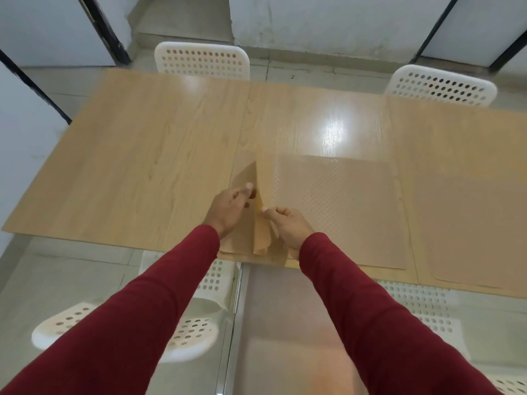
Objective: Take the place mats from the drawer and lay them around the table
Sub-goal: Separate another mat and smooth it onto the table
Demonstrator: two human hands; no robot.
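A stack of translucent tan place mats (336, 206) lies on the wooden table (142, 155) at its near edge, in front of me. My left hand (231, 208) pinches the lifted left edge of the top mat. Just beside it, my right hand (288, 226) pinches the same edge, which curls up between both hands. Another place mat (467, 229) lies flat on the table to the right, near the front edge.
Two white perforated chairs (202, 61) (440, 85) stand at the far side of the table. Two more white chairs (185, 332) (427, 309) sit under the near edge below my arms. Grey panels and black posts surround the tiled floor.
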